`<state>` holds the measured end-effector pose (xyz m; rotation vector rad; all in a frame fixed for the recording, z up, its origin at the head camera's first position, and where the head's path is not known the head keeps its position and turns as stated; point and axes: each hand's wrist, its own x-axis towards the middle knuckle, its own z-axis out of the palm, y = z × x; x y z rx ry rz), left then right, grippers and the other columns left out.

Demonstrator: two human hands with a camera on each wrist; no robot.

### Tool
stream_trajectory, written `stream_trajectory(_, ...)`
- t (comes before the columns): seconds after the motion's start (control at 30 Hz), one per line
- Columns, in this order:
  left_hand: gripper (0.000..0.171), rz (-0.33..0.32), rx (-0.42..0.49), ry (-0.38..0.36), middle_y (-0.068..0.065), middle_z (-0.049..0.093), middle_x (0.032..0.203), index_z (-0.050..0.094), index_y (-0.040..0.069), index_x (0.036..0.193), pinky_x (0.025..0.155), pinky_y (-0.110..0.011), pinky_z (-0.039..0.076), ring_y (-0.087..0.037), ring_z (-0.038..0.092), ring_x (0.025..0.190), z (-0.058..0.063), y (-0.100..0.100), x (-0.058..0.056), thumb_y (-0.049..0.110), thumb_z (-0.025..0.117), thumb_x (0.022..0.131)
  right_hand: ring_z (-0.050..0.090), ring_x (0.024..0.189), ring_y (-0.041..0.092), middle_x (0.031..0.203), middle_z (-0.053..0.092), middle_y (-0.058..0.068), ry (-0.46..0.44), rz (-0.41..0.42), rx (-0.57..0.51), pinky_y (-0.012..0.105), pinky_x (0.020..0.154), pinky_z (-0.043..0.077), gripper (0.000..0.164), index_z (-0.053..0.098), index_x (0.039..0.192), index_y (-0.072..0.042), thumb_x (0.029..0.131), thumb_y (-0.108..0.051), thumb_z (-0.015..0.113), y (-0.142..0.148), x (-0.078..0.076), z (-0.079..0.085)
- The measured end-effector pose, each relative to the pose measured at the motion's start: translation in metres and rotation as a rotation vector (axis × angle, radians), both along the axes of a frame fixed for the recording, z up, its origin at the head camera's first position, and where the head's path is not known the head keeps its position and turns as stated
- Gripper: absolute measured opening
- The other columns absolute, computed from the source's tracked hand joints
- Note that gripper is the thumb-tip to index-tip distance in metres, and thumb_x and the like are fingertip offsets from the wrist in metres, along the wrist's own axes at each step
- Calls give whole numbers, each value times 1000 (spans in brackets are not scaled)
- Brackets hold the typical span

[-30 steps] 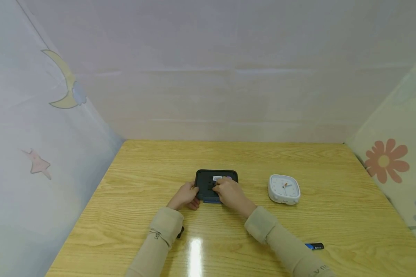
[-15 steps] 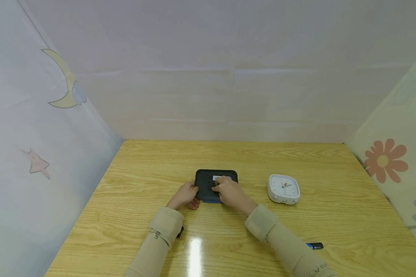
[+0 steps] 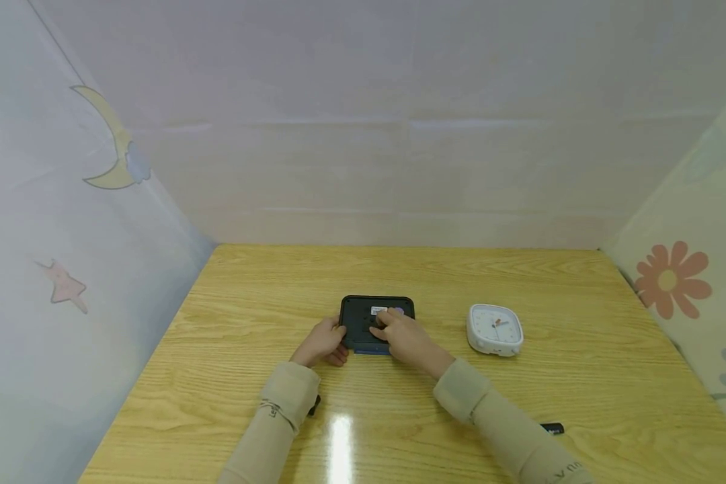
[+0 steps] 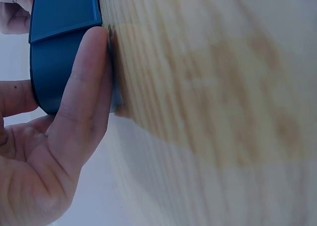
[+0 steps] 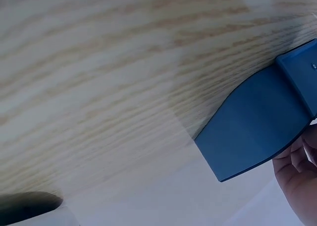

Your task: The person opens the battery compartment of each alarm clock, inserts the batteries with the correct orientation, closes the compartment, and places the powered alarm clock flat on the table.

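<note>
At the middle of the table (image 3: 230,376) we've got both hands on a dark blue-black device (image 3: 363,310) lying flat, its back side up with a small white label showing. Our left hand (image 3: 323,343) grips the device's left edge; in the left wrist view the fingers (image 4: 81,82) curl around the blue rim with the thumb tucked behind it. Our right hand (image 3: 402,336) sits on top of the device, fingertips bent down onto the middle of the back panel, pressing or pinching something small there, but we honestly can't tell what, or whether it's actually gripped. The right wrist view just shows the device's blue corner (image 5: 257,132) against the wood grain, with a bit of finger at the edge.

Right of the device, well apart, a white square clock (image 3: 496,329) lies face up. Nearer to us than the clock, by the right sleeve, there's a small black thing (image 3: 552,428) on the table, too tiny to make out. Behind the device, pale curtain walls close the table in.
</note>
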<state>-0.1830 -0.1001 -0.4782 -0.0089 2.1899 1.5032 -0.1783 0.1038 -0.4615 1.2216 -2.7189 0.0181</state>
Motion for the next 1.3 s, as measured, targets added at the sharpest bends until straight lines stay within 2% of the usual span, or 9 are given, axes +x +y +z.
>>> stream_trajectory(0.27,43,11,-8,-6,-18,57,71,30,0,139,50,-36,52,-23,58,54,0,1,0,15,33,99,46,85,16,107,53,6,-21,9,2,27,73,45,36,63,115,-9,82,4,60,0,-1,1)
stream_trajectory(0.87,42,6,-19,-6,-18,57,70,31,1,139,50,-36,52,-23,58,55,0,1,0,14,32,99,39,77,14,99,52,3,-4,7,23,23,63,39,33,65,112,-10,81,2,60,-2,-1,1)
stream_trajectory(1.2,42,17,-16,-10,-18,56,70,32,0,138,49,-36,52,-23,57,54,0,2,0,14,32,99,35,74,13,98,52,3,-50,-17,-42,23,62,35,39,64,113,-9,78,7,58,0,-1,-2)
stream_trajectory(1.3,42,13,-18,-7,-18,56,70,31,0,139,50,-37,52,-24,58,55,0,2,0,14,32,99,35,74,13,95,51,3,-99,-37,-85,23,61,33,38,64,112,-8,79,8,55,0,-1,-2)
